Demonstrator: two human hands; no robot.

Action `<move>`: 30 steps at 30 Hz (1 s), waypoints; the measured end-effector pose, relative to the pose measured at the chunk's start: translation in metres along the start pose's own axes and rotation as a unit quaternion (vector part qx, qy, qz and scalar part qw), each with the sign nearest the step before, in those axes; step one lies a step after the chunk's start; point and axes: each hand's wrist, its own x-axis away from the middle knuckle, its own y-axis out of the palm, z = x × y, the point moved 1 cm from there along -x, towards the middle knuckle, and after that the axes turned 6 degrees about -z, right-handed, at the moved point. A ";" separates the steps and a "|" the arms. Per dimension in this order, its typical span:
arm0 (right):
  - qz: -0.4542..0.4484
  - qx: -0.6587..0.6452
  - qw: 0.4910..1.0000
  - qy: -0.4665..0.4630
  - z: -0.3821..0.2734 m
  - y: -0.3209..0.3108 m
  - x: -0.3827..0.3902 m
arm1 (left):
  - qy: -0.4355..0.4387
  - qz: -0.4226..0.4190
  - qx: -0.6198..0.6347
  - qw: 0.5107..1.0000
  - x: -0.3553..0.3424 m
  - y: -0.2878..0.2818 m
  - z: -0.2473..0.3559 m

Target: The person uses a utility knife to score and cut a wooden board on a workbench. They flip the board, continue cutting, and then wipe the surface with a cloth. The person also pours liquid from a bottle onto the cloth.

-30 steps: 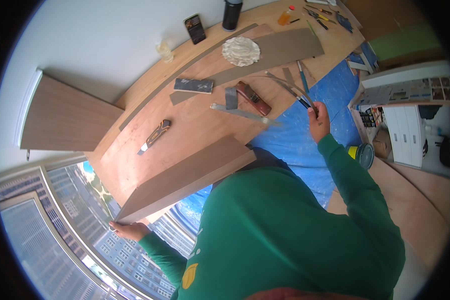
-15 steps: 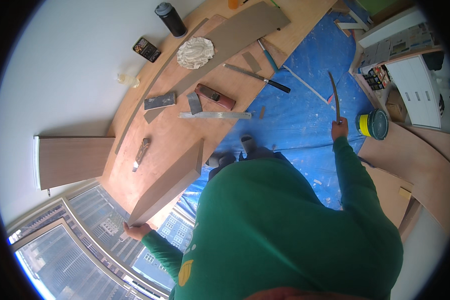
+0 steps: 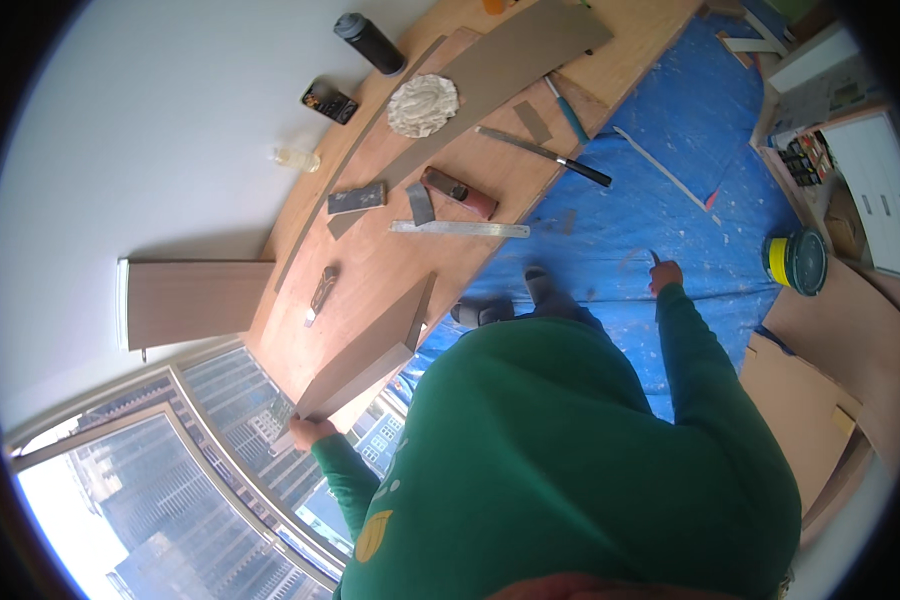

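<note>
My left hand (image 3: 312, 432) is closed on the near end of a brown wooden board (image 3: 365, 350), which rests at a slant on the workbench (image 3: 290, 305) by the window. Out to the right, over a blue sheet, my right hand (image 3: 665, 275) is closed. A short dark end of a thin strip (image 3: 655, 258) pokes out of it; the rest is blurred or turned edge-on. Nearest the board on the bench lie a utility knife (image 3: 321, 296), a steel ruler (image 3: 460, 229), a red-brown hand plane (image 3: 459, 192) and a dark sanding block (image 3: 357, 198).
A file (image 3: 540, 155) with a black handle and a blue-handled tool (image 3: 568, 110) overhang the bench edge. Behind them are a round cloth pad (image 3: 423, 105), a phone (image 3: 330, 101) and a dark bottle (image 3: 370, 44). A green bucket (image 3: 797, 261) stands right on the blue sheet (image 3: 630, 200).
The whole view has shifted, so the bench appears farther right. My right hand has drawn closer to my body, and the long curved strip upright in it no longer shows clearly.
</note>
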 end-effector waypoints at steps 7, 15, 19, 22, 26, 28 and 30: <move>0.169 0.252 0.935 -0.182 -0.119 0.019 0.008 | -0.016 0.006 0.026 1.000 0.021 0.015 0.008; -0.106 0.336 0.914 -0.200 -0.114 0.049 0.009 | -0.070 0.023 0.051 0.996 0.012 -0.003 -0.006; -0.150 0.374 0.893 -0.202 -0.088 0.060 0.011 | -0.079 0.012 -0.003 0.997 0.005 -0.020 -0.018; -0.174 0.213 0.956 -0.097 -0.071 0.056 0.009 | -0.090 0.046 -0.036 0.994 0.003 -0.030 -0.025; -0.180 0.153 0.971 -0.034 -0.060 0.046 0.006 | -0.119 0.020 -0.031 0.992 0.003 -0.034 -0.023; -0.170 0.155 0.973 -0.009 -0.061 0.040 0.005 | -0.125 0.026 -0.041 0.991 0.006 -0.032 -0.019; -0.192 0.147 0.970 -0.014 -0.062 0.038 0.004 | -0.125 0.049 -0.021 0.991 0.011 -0.029 -0.015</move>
